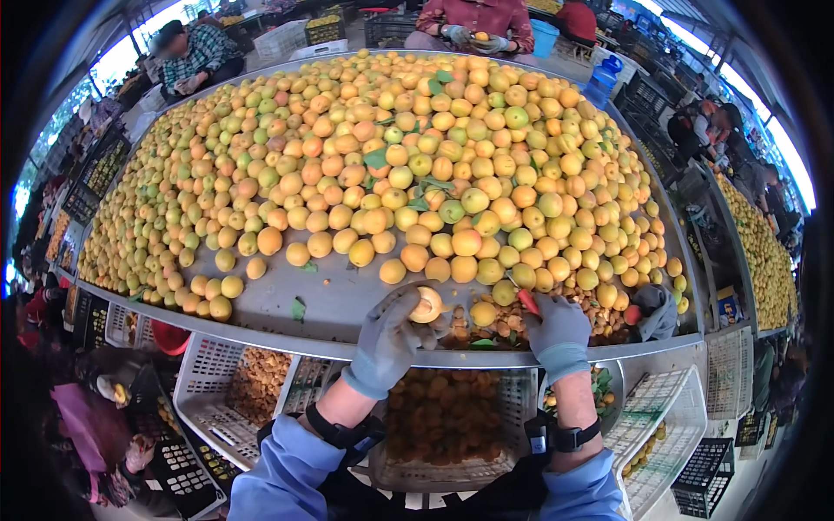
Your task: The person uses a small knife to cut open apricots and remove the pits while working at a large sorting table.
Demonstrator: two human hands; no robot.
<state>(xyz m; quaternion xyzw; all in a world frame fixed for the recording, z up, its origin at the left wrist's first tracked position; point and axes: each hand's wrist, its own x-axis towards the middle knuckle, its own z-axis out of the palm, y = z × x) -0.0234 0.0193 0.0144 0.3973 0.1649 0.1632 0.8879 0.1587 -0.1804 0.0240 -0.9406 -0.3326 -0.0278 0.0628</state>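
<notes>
My left hand point(384, 338), in a grey glove, grips a cut apricot point(427, 305) by its side, with the pale cut face turned up. In my right hand point(560, 335), also gloved, is a small knife with a red handle point(528, 302); its blade points up and left, beside whole apricots. Between and beyond my hands lies a heap of apricot pits point(511, 323) at the table's near edge. One loose apricot point(483, 314) rests on the pits. A large pile of whole apricots point(365, 163), mixed with green leaves, covers much of the metal table point(260, 301).
A grey cloth point(655, 312) lies at the right edge. Below the table stand a white crate of brown pieces point(215, 417), a crate of fruit halves point(449, 478) and another white crate point(658, 430). Across the table a person point(479, 19) in grey gloves handles fruit.
</notes>
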